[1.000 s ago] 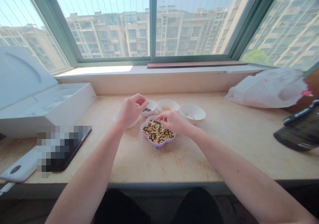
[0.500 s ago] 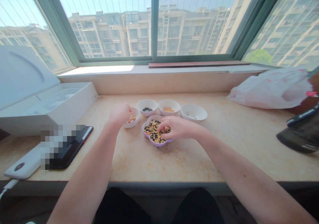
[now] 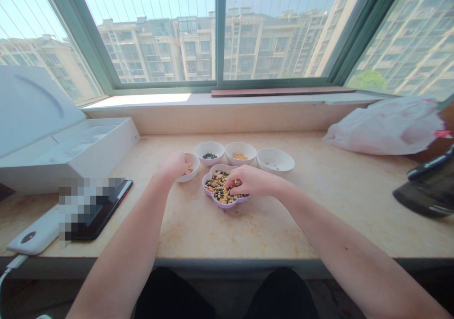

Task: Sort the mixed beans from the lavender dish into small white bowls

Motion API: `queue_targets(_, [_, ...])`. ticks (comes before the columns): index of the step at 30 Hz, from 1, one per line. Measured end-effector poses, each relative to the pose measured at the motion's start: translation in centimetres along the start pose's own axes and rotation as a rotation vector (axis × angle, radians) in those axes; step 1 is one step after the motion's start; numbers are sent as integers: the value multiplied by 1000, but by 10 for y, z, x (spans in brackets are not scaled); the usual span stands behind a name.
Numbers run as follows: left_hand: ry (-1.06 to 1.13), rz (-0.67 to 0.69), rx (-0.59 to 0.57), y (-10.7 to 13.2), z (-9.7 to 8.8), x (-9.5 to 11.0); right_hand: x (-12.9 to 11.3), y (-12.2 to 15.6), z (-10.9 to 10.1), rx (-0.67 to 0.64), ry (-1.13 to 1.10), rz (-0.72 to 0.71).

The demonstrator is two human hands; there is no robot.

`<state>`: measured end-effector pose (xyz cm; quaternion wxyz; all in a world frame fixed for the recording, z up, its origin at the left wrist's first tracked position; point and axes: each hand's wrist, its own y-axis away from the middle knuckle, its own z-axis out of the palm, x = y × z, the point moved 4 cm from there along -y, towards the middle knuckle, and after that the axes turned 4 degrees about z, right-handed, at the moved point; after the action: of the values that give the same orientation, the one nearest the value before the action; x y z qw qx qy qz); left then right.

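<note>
My left hand (image 3: 173, 166) reaches down into the leftmost white bowl (image 3: 194, 172), which holds reddish and pale pieces. Its fingers are pinched together, and whatever is between them is hidden. Over the right part of a purple flower-shaped dish (image 3: 224, 207), my right hand (image 3: 248, 181) has its fingers curled down among mixed beans (image 3: 220, 186), black, yellow and pale. Thumb and fingertips nearly meet; I cannot make out anything between them. Behind the dish stand a white bowl with black beans (image 3: 209, 156), one with yellow beans (image 3: 240, 156), and a white bowl (image 3: 280, 165) with a few small bits.
At left are an open white box (image 3: 102, 144), a dark phone (image 3: 102, 219) and a white power bank (image 3: 33, 236) with a cable. A plastic bag (image 3: 386, 125) and a dark glossy object (image 3: 425, 196) stand at right. Windows rise behind the counter (image 3: 248, 238).
My left hand has dipped a little lower and to the right, into the leftmost bowl. My right hand has shifted only slightly, its fingers still at the beans.
</note>
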<state>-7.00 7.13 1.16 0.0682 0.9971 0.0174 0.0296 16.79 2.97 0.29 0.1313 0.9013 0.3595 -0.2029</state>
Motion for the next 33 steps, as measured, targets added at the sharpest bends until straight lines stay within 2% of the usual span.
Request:
queue_targets(13, [43,-20,79,4,-8,0,4,0,-1,92,-100,62])
queue_targets(22, [30,-15,95,8,-12,3,8,0,-9,282,-212,71])
queue_targets(27, [22,-31,98,11,-15,5,10,0,-10,308,-284,84])
queue_targets(30, [32,-36,95,14,-16,7,10,-1,-11,316,-446,61])
queue_targets(33, [38,-11,126,16,-18,8,7,-1,-15,328,-745,42])
